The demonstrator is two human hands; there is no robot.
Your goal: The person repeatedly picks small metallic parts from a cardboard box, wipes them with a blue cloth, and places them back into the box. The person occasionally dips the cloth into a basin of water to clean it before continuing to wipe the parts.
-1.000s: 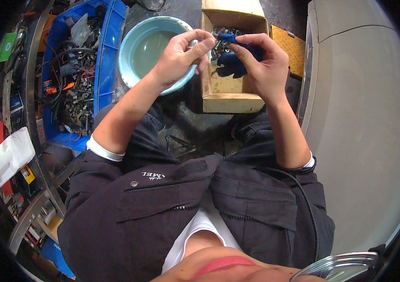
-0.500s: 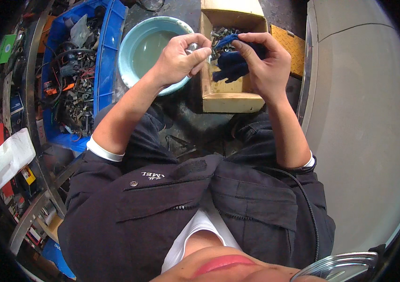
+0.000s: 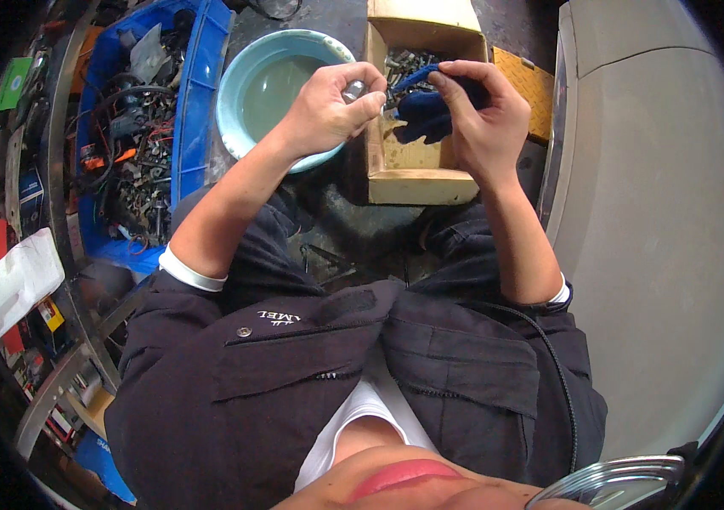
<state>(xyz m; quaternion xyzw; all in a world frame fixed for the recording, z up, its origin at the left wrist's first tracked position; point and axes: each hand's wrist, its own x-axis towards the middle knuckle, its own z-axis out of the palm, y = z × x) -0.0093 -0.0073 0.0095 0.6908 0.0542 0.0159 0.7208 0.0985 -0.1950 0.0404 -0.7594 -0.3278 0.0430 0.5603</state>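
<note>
Closed around a small shiny metal part [image 3: 354, 91], my left hand [image 3: 328, 110] is raised near the right rim of a light blue basin [image 3: 230, 127]. Its fingers hide most of the part, so its exact kind does not show. My right hand [image 3: 491, 119] pinches a dark blue cloth [image 3: 427, 112] between thumb and fingers. The cloth hangs over a cardboard box [image 3: 423, 189], and a corner of it reaches toward the metal part. Several small metal fasteners [image 3: 404, 64] lie in the box, partly covered by the cloth.
A blue crate [image 3: 196, 102] full of cables and metal parts stands left of the basin, beside a metal shelf frame [image 3: 58, 170]. Behind the box's right side lies a yellow plate [image 3: 536, 93]. A large grey panel [image 3: 659, 221] runs along the right.
In my left hand the metal part now shows more of its rounded end. The cloth has shifted slightly to the right with my right hand.
</note>
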